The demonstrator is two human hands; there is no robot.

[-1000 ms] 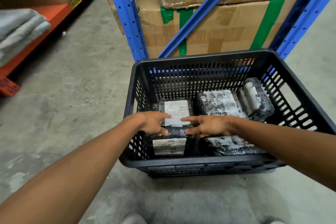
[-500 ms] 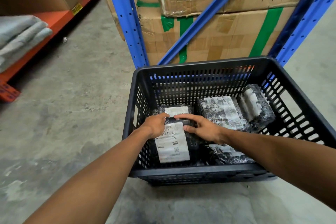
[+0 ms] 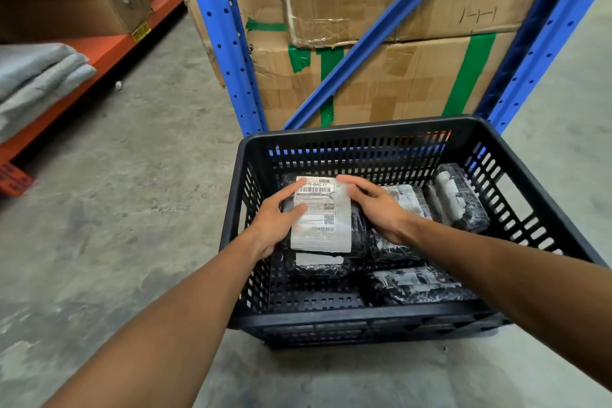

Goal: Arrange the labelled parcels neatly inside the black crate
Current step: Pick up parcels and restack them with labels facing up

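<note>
A black slotted crate (image 3: 364,316) stands on the concrete floor before me. Inside its left half I hold a black-wrapped parcel with a white shipping label (image 3: 323,219), label facing up. My left hand (image 3: 278,220) grips its left edge and my right hand (image 3: 377,205) grips its right edge. Under it lies another labelled parcel (image 3: 318,263). A parcel (image 3: 414,285) lies at the front right, one (image 3: 409,199) sits partly behind my right hand, and one (image 3: 458,197) leans against the right wall.
Blue rack uprights (image 3: 225,43) and a diagonal brace stand right behind the crate, with taped cardboard boxes (image 3: 390,76) behind them. An orange shelf (image 3: 109,50) with grey folded bags (image 3: 36,79) and boxes runs along the left. Concrete floor (image 3: 116,192) lies to the left.
Both hands have lifted the front-left parcel and carried it toward the back, above the other left parcel. The view has tilted up a little.
</note>
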